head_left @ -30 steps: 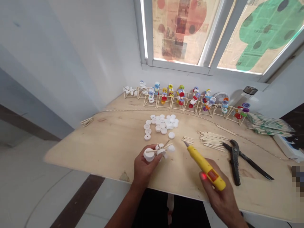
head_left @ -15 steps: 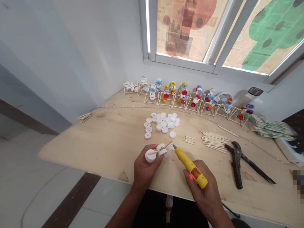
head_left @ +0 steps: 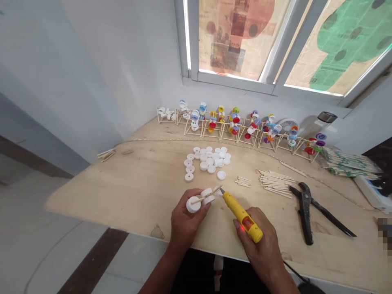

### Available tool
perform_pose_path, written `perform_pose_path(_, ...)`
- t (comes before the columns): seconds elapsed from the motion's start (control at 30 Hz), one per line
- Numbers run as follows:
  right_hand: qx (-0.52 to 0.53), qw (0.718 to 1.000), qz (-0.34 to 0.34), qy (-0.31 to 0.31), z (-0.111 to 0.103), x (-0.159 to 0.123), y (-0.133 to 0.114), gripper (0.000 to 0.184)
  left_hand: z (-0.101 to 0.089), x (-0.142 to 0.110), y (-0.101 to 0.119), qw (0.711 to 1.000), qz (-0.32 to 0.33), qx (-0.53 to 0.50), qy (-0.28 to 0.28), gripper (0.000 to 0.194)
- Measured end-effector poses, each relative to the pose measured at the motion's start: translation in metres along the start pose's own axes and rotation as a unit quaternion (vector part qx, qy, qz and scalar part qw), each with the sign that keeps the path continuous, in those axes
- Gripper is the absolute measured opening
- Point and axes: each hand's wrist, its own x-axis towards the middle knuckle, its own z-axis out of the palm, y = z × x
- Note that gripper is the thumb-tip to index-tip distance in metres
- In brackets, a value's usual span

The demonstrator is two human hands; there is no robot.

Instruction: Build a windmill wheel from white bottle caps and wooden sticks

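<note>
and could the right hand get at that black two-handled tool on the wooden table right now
Probably yes: the right hand is nearby, and nothing visible lies between it and the black two-handled tool. But it holds the yellow pen-shaped tool, which would likely need setting down first.

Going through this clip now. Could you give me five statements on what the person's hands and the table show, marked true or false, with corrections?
1. The right hand holds a yellow pen-shaped tool. True.
2. The left hand holds a bright red cap. False: it holds a piece made of white caps with a wooden stick.
3. The tool's tip is close to that piece. True.
4. Black pliers lie to the left of the loose white caps. False: they lie to the right.
5. Colourful cap wheels stand along the window side of the table. True.
</note>
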Motion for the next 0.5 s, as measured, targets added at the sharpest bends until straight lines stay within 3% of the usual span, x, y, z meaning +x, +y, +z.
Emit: perform_pose_path(0.5, -0.045, 0.999, -0.007, 0.013, 0.002, 0.0002, 0.0013, 0.011, 0.0007, -0.0003, 0.0037, 0.999, -0.04, 0.007, 0.021, 0.024)
